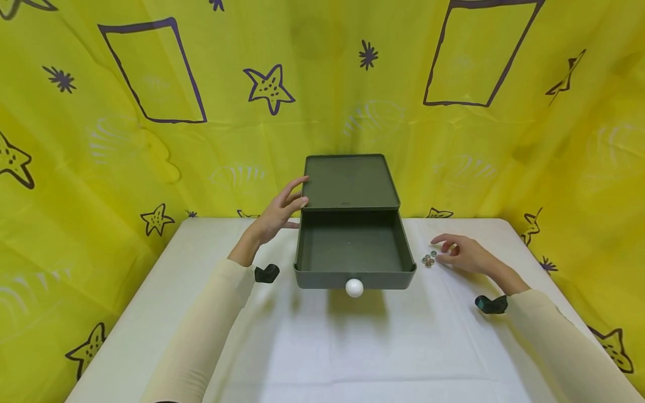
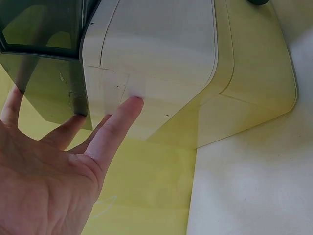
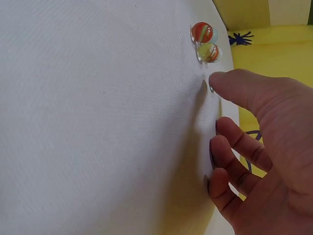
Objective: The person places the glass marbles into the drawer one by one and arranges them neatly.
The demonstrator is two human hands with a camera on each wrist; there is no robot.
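A dark green box has its drawer pulled out toward me; the drawer's inside is bare and a round white knob sits on its front. My left hand rests against the box's left side, fingers spread and fairly straight, as the left wrist view also shows. Right of the drawer, several small glass marbles lie in a cluster. My right hand is low beside them with fingers loosely bent. In the right wrist view, its thumb overlaps a marble just past the red and yellow marbles.
A white cloth covers the table. Yellow curtain with drawn stars and frames hangs close behind the box and along both sides. Dark wrist cameras are strapped at both sleeves.
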